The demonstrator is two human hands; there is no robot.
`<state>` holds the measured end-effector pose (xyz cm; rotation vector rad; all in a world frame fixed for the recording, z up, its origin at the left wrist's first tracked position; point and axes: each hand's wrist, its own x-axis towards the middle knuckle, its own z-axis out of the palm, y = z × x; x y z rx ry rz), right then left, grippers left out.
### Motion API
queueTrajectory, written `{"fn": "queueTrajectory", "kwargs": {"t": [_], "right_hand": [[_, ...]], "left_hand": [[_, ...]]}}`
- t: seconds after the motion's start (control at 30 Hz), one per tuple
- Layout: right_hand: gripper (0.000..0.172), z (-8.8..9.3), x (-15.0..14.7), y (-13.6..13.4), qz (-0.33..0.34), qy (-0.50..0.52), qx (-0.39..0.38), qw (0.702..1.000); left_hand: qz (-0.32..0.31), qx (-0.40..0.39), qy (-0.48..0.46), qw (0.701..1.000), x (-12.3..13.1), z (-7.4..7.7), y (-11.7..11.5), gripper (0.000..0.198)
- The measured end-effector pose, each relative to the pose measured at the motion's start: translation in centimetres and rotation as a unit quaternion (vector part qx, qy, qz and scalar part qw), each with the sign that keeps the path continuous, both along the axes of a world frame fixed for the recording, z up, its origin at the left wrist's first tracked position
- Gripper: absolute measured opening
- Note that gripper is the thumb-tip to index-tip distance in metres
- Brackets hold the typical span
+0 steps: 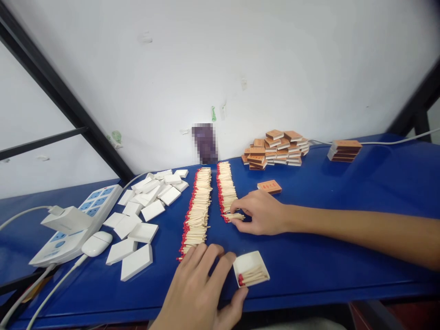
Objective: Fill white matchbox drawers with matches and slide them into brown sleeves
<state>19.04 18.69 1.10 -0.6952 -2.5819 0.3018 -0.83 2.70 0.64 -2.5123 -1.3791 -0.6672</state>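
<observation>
My right hand (263, 213) pinches a few matches (237, 216) at the near end of the right-hand row of red-tipped matches (227, 185). Below it, a small white matchbox tray (250, 266) lies on the table with a small bundle of matches along its near side. My left hand (202, 286) holds this tray at its left corners between thumb and index finger. The other left fingers reach over the near end of a longer left-hand row of matches (198, 201). Just beyond my right hand is a single orange matchbox (270, 186).
Many white trays (137, 252) are scattered on the left, beside a power strip (99, 204) with a plugged charger (67, 220) and cables. Orange matchboxes (275, 149) are heaped by the wall, with a neat stack (344, 151) farther right. The blue table (309, 270) has a near edge.
</observation>
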Motion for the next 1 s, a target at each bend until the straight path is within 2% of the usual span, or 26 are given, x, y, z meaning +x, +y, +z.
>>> {"fn": "queueTrajectory", "kwargs": {"t": [0.37,0.57,0.7,1.0], "right_hand": [[0.022,0.02,0.10,0.01,0.015,0.008,-0.001,1.000],[0.006,-0.17,0.18,0.03,0.027,0.026,0.008,0.999],[0.009,-0.12,0.15,0.13,0.042,0.022,-0.002,0.999],[0.003,-0.44,0.10,0.44,0.047,0.026,-0.004,0.999]], "left_hand": [[0.002,-0.005,0.001,1.000,0.08,-0.10,0.01,0.035],[0.014,0.002,-0.003,1.000,-0.18,-0.19,0.11,0.031],[0.018,0.002,-0.007,1.000,-0.09,-0.06,0.19,0.029],[0.018,0.004,-0.005,1.000,0.10,-0.11,0.02,0.030]]}}
